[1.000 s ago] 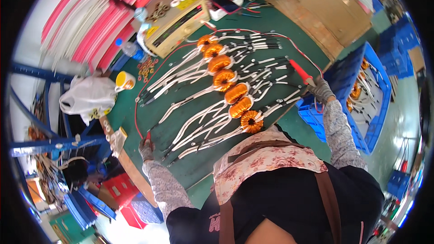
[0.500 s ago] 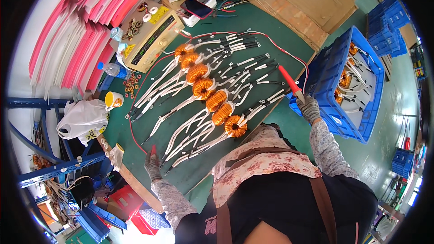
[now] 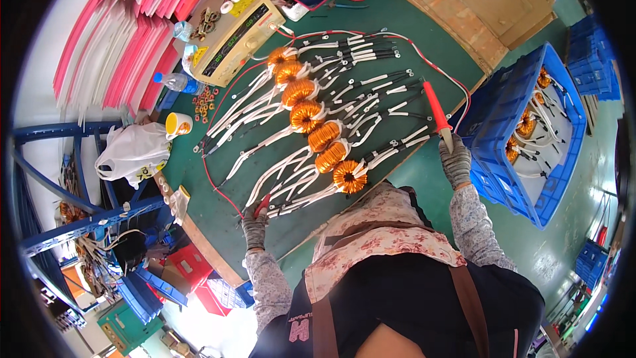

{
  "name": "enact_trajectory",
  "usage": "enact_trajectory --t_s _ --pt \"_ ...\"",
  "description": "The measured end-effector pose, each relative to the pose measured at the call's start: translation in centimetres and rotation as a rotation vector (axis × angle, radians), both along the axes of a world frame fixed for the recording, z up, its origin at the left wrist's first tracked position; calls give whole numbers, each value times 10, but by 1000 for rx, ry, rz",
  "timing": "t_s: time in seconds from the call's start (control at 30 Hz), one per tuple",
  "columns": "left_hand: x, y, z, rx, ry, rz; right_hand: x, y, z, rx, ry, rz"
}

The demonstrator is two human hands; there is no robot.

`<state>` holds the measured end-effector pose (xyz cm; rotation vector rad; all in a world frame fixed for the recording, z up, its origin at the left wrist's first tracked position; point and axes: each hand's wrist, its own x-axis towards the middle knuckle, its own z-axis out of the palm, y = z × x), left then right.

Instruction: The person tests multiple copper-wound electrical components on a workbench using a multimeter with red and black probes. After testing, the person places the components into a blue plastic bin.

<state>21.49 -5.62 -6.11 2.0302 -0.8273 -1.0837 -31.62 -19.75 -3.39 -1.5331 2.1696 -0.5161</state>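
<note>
A row of copper-wound ring coils point(image 3: 307, 117) lies across the green table, with white-sleeved leads spread out to both sides. In my gloved right hand point(image 3: 456, 163) is a large red test probe point(image 3: 436, 107), its tip by the lug ends of the right-hand leads. My gloved left hand point(image 3: 254, 227) is closed around a small red test probe point(image 3: 263, 205) among the lead ends at the table's near left. A red wire runs from that hand up along the left of the coils. The probe tips are too small to tell whether they touch the leads.
A tester with a lit display point(image 3: 240, 43) stands at the back left, near a water bottle point(image 3: 177, 82) and a yellow mug point(image 3: 178, 124). To the right is a blue crate point(image 3: 487, 159) with more coils. Cardboard point(image 3: 464, 6) lies at the back right; a white bag point(image 3: 132, 152) sits at the left.
My left hand has moved right with the small red probe, closer to the nearest coil's leads. My right hand still holds the large probe. The whole view has shifted slightly.
</note>
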Motion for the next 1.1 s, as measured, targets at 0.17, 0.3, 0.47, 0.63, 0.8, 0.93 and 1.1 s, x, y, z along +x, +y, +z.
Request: enact_trajectory --t_s 0.17,0.3,0.47,0.63,0.8,0.93,1.1 --pt "-18 -13 13 49 -29 -58 -11 -6 -16 -77 43 58" --pt "-1 -11 -31 -134 -365 -352 -17 -11 -10 -18 -24 117" --pt "0 -14 -20 -81 -160 -161 -16 -11 -14 -32 -25 91" --pt "27 -9 -18 -56 -189 -95 -14 -13 -23 -9 -66 54" --pt "27 -13 -5 96 -491 -311 -12 -13 -16 27 -45 50" --pt "16 -12 -2 -10 -358 -239 -14 -12 -16 -12 -67 59" --pt "5 -16 -11 -116 -228 -264 -4 -13 -7 3 -52 72"
